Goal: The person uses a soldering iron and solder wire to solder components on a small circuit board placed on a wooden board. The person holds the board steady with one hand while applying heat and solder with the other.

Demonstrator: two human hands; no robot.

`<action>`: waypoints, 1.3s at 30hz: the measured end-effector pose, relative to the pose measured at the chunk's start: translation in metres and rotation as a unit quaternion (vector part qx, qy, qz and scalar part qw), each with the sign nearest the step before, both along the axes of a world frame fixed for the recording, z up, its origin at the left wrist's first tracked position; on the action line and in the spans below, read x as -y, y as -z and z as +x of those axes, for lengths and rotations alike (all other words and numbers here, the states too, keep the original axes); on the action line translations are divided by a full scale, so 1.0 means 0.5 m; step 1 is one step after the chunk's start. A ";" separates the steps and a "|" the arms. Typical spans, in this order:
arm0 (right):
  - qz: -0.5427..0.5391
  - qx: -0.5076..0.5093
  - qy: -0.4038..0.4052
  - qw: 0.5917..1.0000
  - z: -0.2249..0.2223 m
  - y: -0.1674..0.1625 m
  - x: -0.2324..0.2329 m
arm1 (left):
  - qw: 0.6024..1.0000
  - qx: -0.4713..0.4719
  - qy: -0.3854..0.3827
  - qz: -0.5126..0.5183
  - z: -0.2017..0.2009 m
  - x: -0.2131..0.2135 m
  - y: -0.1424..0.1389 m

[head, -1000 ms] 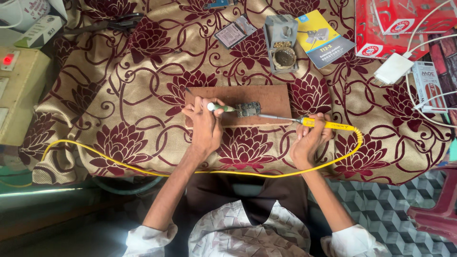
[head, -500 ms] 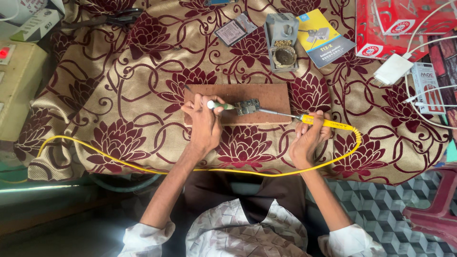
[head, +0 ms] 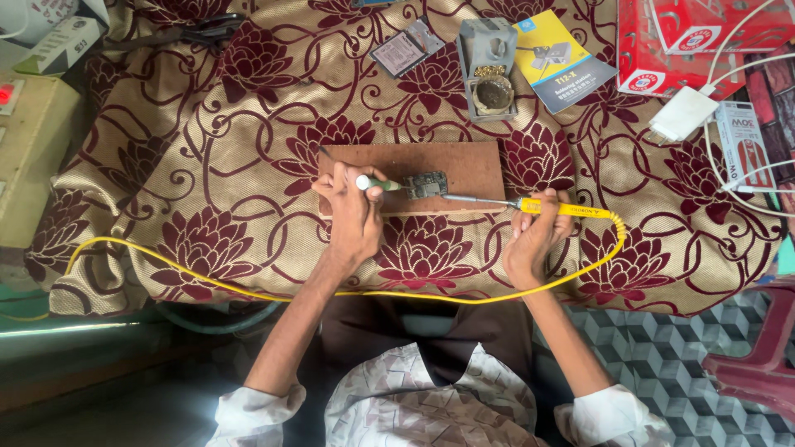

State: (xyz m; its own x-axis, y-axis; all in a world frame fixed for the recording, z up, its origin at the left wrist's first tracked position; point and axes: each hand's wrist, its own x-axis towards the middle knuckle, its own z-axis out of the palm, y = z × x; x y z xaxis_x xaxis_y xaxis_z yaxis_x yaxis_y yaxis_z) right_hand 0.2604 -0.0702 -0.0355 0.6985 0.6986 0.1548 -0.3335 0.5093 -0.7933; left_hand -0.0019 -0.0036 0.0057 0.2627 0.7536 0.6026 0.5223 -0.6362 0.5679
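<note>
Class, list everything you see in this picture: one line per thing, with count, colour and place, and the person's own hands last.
wooden board: 1, brown, centre of cloth
circuit board: 1, dark, on wooden board
soldering iron: 1, yellow handle, tip toward circuit board
cable: 1, yellow, along cloth's near edge
green tool: 1, white-capped, left of circuit board
holder: 1, grey, top centre
booklet: 1, blue and yellow, beside holder
charger: 1, white, right
left hand: holds green tool
right hand: holds soldering iron
</note>
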 end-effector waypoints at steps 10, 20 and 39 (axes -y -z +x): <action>-0.010 0.001 0.005 1.000 -0.005 -0.012 -0.001 | 0.999 0.026 0.017 0.031 -0.002 -0.007 0.009; -0.028 0.018 -0.004 0.999 -0.015 -0.032 0.008 | 1.000 0.020 -0.002 0.021 0.000 -0.011 0.007; -0.028 0.013 -0.006 1.000 -0.017 -0.020 0.005 | 0.999 -0.033 0.013 0.039 -0.007 -0.009 0.015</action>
